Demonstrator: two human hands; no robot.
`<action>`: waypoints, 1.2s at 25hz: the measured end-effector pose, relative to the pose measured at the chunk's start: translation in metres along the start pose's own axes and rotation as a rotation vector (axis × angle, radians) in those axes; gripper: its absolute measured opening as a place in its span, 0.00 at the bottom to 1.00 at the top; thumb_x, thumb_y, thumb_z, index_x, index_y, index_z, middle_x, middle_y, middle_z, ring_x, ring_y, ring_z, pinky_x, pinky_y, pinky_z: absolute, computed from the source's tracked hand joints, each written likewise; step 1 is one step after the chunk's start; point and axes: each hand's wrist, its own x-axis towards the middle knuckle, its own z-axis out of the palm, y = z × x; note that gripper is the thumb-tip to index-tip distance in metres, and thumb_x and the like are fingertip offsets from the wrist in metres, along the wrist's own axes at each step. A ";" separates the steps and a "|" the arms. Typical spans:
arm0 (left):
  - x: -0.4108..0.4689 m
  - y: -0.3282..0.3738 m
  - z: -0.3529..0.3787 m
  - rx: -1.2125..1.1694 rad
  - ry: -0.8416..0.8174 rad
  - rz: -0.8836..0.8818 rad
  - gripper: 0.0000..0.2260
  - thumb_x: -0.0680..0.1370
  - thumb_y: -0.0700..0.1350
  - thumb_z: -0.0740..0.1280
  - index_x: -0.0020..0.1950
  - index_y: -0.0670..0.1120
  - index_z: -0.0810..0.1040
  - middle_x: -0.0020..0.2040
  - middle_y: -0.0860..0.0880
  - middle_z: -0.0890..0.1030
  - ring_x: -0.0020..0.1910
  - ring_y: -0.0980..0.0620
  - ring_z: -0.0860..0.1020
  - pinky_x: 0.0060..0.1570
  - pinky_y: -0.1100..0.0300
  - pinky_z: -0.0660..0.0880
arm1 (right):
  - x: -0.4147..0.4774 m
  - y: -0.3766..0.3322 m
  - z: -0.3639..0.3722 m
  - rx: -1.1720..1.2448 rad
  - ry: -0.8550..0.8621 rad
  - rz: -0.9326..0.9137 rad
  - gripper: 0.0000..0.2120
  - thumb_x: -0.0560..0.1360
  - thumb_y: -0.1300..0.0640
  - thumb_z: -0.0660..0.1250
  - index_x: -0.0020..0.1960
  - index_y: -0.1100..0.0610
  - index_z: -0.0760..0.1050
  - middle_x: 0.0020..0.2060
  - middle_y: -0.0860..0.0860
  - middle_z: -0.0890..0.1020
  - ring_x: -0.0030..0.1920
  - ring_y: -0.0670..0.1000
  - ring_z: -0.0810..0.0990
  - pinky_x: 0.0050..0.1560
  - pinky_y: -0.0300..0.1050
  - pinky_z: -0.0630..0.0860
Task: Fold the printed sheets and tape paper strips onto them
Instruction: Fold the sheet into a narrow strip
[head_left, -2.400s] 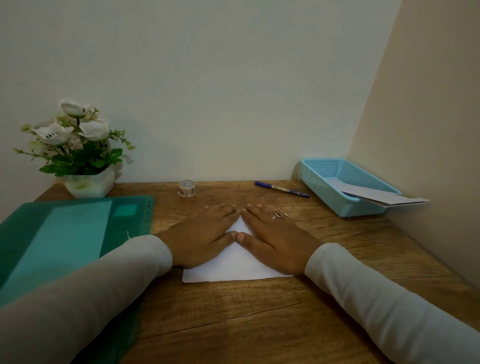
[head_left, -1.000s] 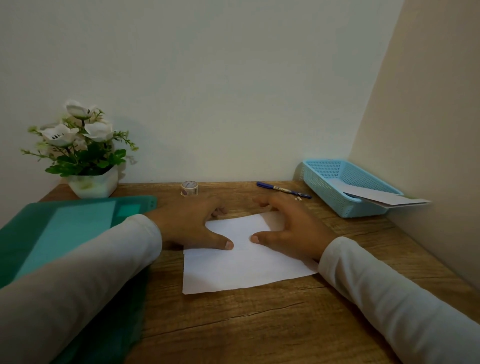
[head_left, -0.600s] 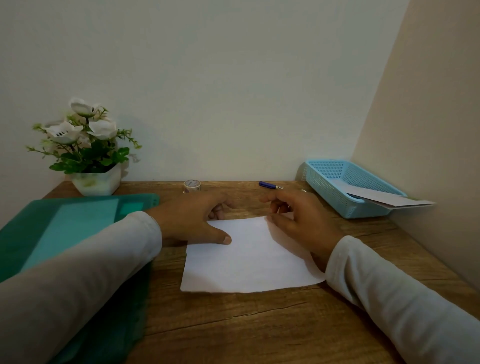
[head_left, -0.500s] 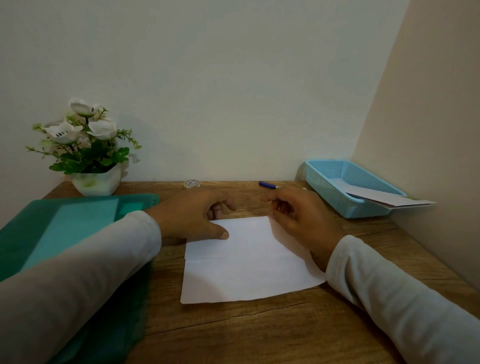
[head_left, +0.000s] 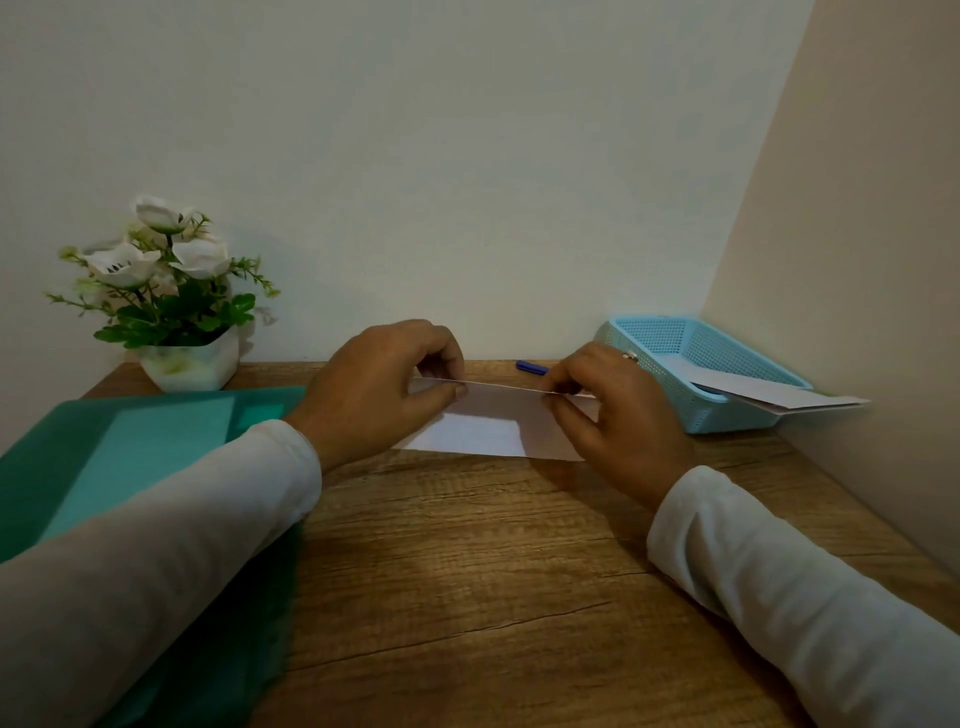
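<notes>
We've got our left hand and right hand each pinching an end of the folded white paper sheet, lifted over the wooden desk's back edge. No print readable.

left hand: pinches the sheet at its left end (right hand at the other)
pot plant: left of it
pen: between hands, behind
basket: right of the right hand
mat: left, on table
</notes>
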 end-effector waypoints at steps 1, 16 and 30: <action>-0.001 0.000 0.000 0.006 -0.010 0.010 0.04 0.76 0.48 0.73 0.48 0.54 0.79 0.45 0.59 0.80 0.46 0.60 0.78 0.46 0.55 0.78 | 0.000 0.000 -0.001 -0.015 -0.008 -0.008 0.04 0.77 0.59 0.70 0.51 0.54 0.81 0.46 0.47 0.80 0.48 0.49 0.77 0.49 0.50 0.77; -0.022 0.003 0.043 0.246 -0.585 -0.139 0.26 0.85 0.58 0.52 0.82 0.53 0.54 0.82 0.53 0.58 0.79 0.55 0.57 0.79 0.53 0.55 | -0.011 -0.021 0.030 -0.125 -0.721 0.137 0.34 0.83 0.35 0.49 0.84 0.49 0.51 0.83 0.47 0.55 0.82 0.48 0.51 0.80 0.50 0.48; -0.014 0.007 0.022 0.666 -0.772 -0.424 0.43 0.77 0.74 0.44 0.83 0.46 0.50 0.83 0.45 0.52 0.81 0.43 0.53 0.78 0.42 0.54 | 0.000 -0.003 0.027 -0.335 -0.849 0.380 0.46 0.77 0.25 0.42 0.84 0.53 0.38 0.84 0.50 0.41 0.83 0.51 0.40 0.80 0.55 0.41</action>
